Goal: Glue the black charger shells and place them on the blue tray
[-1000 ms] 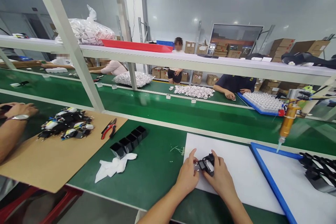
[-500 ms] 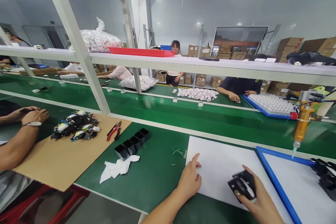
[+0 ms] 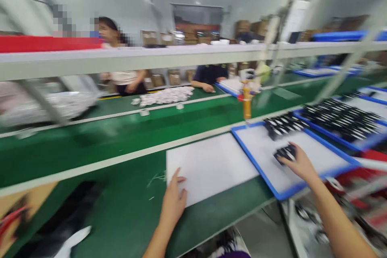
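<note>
My right hand (image 3: 303,166) grips a small cluster of black plastic housings (image 3: 286,153), blurred by motion, over the white bottom of a blue-rimmed tray (image 3: 256,165). Behind them in that tray stand more black housings (image 3: 282,124) in rows. My left hand (image 3: 174,198) lies at the left edge of a white sheet (image 3: 208,169) on the green bench, fingers apart and holding nothing. Beside it are thin pale scraps (image 3: 159,177).
An amber dispensing syringe (image 3: 246,102) hangs behind the tray. Farther right, another blue tray (image 3: 329,139) holds many black parts. At lower left are a white cloth (image 3: 74,240), smeared black boxes (image 3: 68,213) and red-handled pliers (image 3: 13,219). People sit across the green belt (image 3: 127,129).
The view has swung right. My right hand has carried the black housings from above the white sheet to over the blue-rimmed tray. My left hand stays by the sheet's left edge.
</note>
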A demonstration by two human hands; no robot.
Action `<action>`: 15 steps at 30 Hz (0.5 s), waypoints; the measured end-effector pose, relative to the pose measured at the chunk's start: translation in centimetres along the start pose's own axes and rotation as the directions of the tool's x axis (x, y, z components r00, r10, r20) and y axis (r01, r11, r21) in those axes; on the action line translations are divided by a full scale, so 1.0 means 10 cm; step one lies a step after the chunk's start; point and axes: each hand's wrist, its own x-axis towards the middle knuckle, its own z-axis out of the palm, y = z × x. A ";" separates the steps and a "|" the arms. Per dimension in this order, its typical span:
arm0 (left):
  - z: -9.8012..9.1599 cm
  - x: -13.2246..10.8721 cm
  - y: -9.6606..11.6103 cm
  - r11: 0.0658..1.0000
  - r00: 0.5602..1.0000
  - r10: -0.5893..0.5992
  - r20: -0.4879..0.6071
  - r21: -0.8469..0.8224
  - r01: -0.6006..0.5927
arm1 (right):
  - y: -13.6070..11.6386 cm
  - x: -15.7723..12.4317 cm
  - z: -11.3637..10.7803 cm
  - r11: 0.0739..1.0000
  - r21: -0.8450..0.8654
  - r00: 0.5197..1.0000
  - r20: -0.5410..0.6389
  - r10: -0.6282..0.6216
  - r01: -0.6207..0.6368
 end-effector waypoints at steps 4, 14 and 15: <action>0.02 0.22 -0.10 0.995 0.998 0.058 -0.008 0.076 -0.057 | 0.33 0.41 -0.03 0.980 -0.127 0.988 -0.016 0.154 -0.155; 0.01 0.17 0.05 0.990 0.996 0.006 -0.088 0.137 0.006 | 0.65 0.91 -0.14 0.939 -0.254 0.970 -0.001 0.241 -0.233; 0.02 0.19 0.03 0.990 0.996 0.002 -0.090 0.138 0.010 | 0.70 0.95 -0.23 0.927 -0.275 0.966 -0.025 0.258 -0.254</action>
